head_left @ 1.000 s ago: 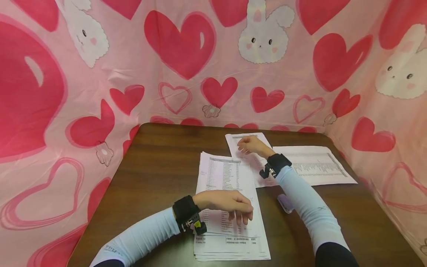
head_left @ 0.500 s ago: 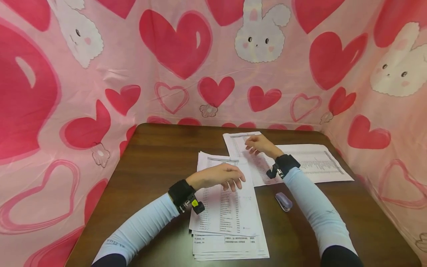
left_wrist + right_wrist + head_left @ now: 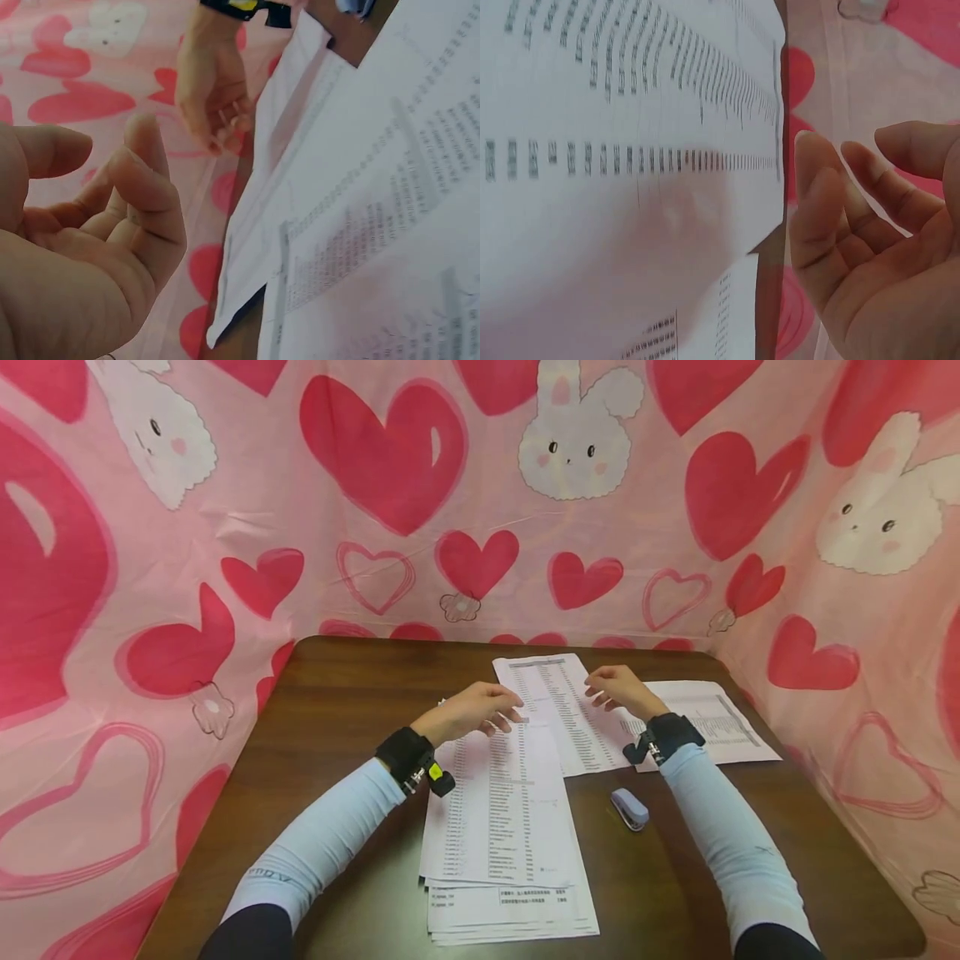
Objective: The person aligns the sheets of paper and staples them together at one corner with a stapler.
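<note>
My left hand (image 3: 474, 708) hovers over the upper part of a stack of printed sheets (image 3: 495, 827), fingers loosely bent around nothing. My right hand (image 3: 622, 689) hangs above the right side of another printed sheet (image 3: 547, 685) at the back, its fingers relaxed and holding nothing. In the left wrist view the left thumb and fingers (image 3: 154, 184) stand apart, with the right hand (image 3: 217, 97) beyond them. The right wrist view shows bent fingers (image 3: 817, 202) beside the page. A light purple stapler (image 3: 630, 810) lies on the table right of the stack.
A further printed sheet (image 3: 705, 718) lies at the right, partly behind the right wrist. The brown wooden table (image 3: 352, 693) ends at a pink curtain (image 3: 300, 510) with hearts and rabbits. The stack's lower edges fan out near the front.
My left hand has moved up and slightly left, from the lower stack to near its top. My right hand has shifted rightward over the back sheet. The stapler has come fully into sight.
</note>
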{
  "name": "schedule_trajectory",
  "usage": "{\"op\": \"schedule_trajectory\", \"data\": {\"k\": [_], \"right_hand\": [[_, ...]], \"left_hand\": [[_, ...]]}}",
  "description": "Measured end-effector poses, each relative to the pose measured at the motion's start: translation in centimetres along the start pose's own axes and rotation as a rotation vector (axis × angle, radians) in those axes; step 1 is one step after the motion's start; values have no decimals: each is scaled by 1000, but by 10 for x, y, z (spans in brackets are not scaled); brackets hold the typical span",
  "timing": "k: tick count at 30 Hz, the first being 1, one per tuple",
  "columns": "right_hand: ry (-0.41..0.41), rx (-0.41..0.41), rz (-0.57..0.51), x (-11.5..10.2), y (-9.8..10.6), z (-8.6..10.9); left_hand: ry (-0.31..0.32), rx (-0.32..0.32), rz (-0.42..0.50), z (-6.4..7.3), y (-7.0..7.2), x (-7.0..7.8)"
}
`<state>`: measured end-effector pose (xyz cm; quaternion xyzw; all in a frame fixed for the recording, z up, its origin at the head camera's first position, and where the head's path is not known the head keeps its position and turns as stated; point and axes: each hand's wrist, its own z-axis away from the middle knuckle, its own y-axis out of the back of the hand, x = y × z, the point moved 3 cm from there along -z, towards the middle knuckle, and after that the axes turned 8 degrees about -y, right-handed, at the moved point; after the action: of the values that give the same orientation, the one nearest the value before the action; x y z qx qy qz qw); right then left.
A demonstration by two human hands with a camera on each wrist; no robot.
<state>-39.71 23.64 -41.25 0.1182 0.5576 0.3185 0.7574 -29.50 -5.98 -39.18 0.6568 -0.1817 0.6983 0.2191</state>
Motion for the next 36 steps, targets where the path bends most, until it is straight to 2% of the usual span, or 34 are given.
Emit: {"op": "schedule_trajectory", "data": {"k": [4,9,13,15,19,21,24,29,36], "right_hand": [[-27,26,11,3,8,-3],[-56,61,57,5,14,-6],[-87,70,131,10,17,-9],[-101,84,179,13,18,-10],[-119,121,258,19,20,-14],[-118,127,289,21,18,-16],[-121,126,325,21,18,-19],[-156,144,377,22,16,-21],[-172,173,409,26,13,-24]], "left_hand": [[16,78,42,-12,13,10],[8,187,11,-24,28,15],[26,302,-110,-32,40,7],[15,353,-161,-37,44,1],[-32,444,-191,-49,48,-8],[-29,472,-171,-53,49,-12],[27,476,-144,-60,48,-17],[147,413,-165,-65,47,-25],[229,390,-105,-72,48,-35]]}}
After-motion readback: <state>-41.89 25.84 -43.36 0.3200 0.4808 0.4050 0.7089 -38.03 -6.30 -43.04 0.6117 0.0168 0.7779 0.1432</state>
